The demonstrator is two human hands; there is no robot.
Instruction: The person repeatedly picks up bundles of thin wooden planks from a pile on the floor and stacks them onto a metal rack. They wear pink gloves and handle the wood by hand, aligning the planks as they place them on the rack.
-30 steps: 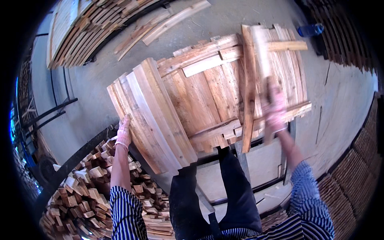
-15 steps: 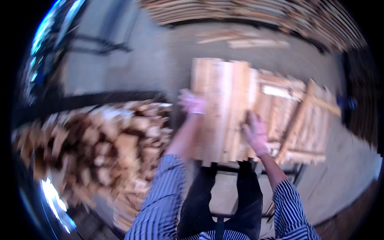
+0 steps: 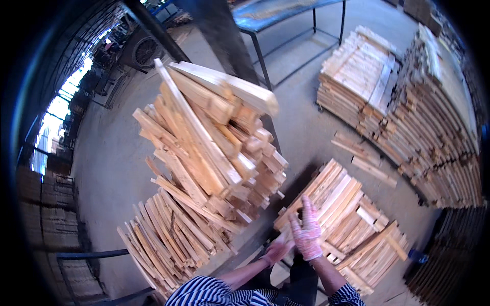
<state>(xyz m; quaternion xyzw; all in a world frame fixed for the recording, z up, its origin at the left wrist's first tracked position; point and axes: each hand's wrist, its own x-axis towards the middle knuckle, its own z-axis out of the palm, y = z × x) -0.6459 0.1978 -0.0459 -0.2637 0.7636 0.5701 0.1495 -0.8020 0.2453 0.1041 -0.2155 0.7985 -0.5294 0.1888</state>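
A row of pale wooden slats lies side by side just ahead of my hands. My right hand, in a pink-and-white glove, is over the near left part of this row, its fingers stretched out and apart. It holds nothing that I can see. Lower and to the left is my left hand, gloved alike, close to the row's near left edge. Its fingers are partly hidden beside the right hand, so I cannot make out their grip. Shorter pieces and a slanting strip lie on the slats at the right.
A tall heap of loose wooden strips rises at the left, with a lower bundle nearer. Stacked slat panels stand far right. Loose strips lie on the floor between. A metal-legged table stands at the back.
The view has swung left, bringing the strip heap into the middle. My hands, earlier spread on both sides of the slat row, are now close together at its near left.
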